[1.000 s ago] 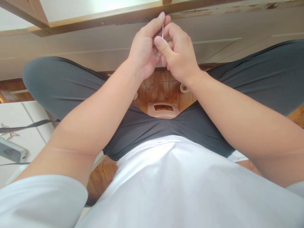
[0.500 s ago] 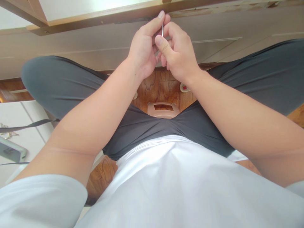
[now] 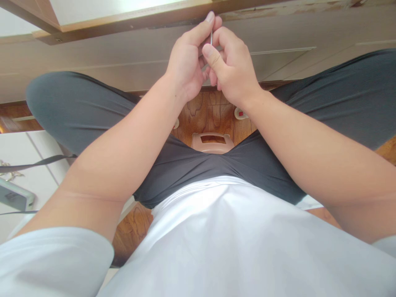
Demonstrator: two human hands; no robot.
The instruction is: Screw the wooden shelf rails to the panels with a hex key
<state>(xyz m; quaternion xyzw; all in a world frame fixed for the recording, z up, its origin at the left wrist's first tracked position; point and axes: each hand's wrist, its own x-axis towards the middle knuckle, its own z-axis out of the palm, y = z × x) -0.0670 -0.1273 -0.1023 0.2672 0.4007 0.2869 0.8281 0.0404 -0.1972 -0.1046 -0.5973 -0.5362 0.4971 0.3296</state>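
A thin, silvery metal rod (image 3: 211, 38) spans the gap between my hands; its kind does not show, and both ends are covered by fingers. My left hand (image 3: 187, 57) pinches the far end between thumb and fingertips. The near end sits between the thumb and bent forefinger of my right hand (image 3: 235, 66). The lower fingers of both hands are curled close together, partly hidden behind the thumbs. Both hands are raised in front of a pale panel, just under a wooden edge.
A wooden frame (image 3: 123, 21) runs along the top, above the pale panel (image 3: 123, 53). My spread knees flank the hands. Below lie a pinkish stool (image 3: 213, 147) and wood floor (image 3: 201, 111). A phone-like device (image 3: 15, 197) and a dark strap (image 3: 40, 162) are on a white surface at left.
Almost nothing differs. The wooden frame and my hands appear very slightly higher in the picture; both hands keep the same grip on the rod.
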